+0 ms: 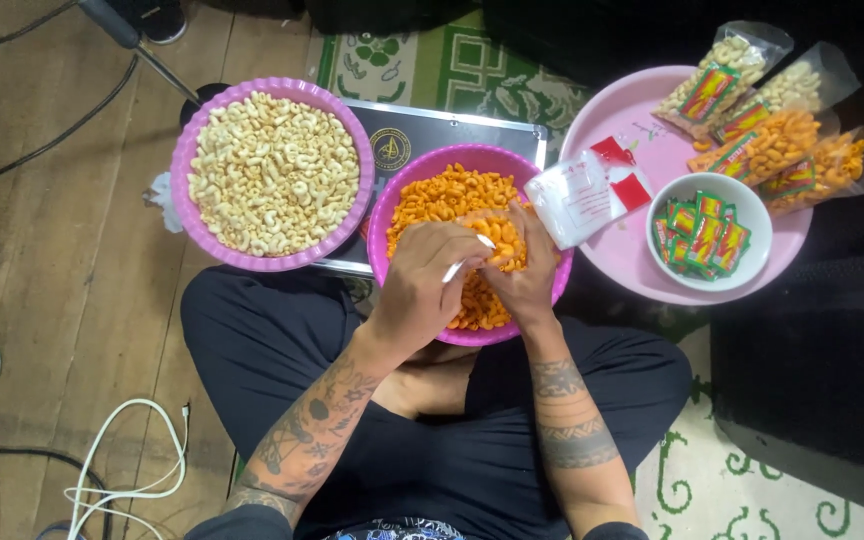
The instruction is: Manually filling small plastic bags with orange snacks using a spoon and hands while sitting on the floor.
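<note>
Orange snack curls are what you've got both hands buried in right now. Your left hand (pixel 422 285) is closed around a small white scoop or spoon, hard to tell which, angled down toward the snacks. Your right hand (pixel 527 265) is pinching a small clear bag (pixel 497 235) that's already got some orange pieces in it, held right over the purple bowl of orange snacks (pixel 452 195) sitting just in front of your crossed legs.

That bag looks like thin, floppy plastic, so I'd guess it's light and a bit slippery. Gripping it at the open rim is probably the way to keep the mouth from collapsing. The curls look brittle, so squeezing the filled part would likely crush them.

Just left of that is a second purple bowl with pale snack curls (pixel 272 170). Off to the right there's a stack of empty clear bags (pixel 582 200) lying on a pink tray (pixel 642 275), a white bowl of small red and green sachets (pixel 709 235), and at the far edge several filled snack packs (pixel 772 120).
</note>
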